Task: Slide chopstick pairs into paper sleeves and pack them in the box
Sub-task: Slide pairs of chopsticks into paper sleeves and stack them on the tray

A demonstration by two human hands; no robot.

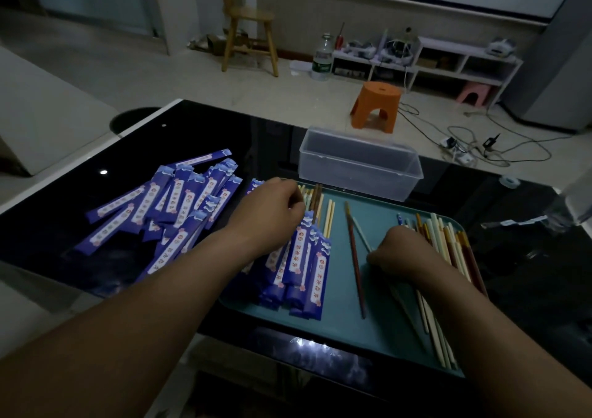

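Observation:
A teal tray (339, 321) lies on the black glass table. On its left side lie several sleeved chopstick pairs (304, 267) in blue paper, their tips sticking out at the far end. My left hand (272, 209) rests on top of them, fingers curled at the chopstick tips. Loose chopsticks (448, 244) of mixed colours are heaped on the tray's right side, and my right hand (397, 251) is closed over some of them. A single brown chopstick (355, 257) lies in the tray's middle. Empty blue sleeves (166, 206) are scattered left of the tray. A clear plastic box (358, 164) stands empty behind the tray.
The table's far edge runs just behind the box. Beyond it on the floor stand an orange stool (374, 106), a wooden chair (250, 23), a water bottle (322, 58) and loose cables (480, 142). A clear plastic item (576, 196) sits at the table's right.

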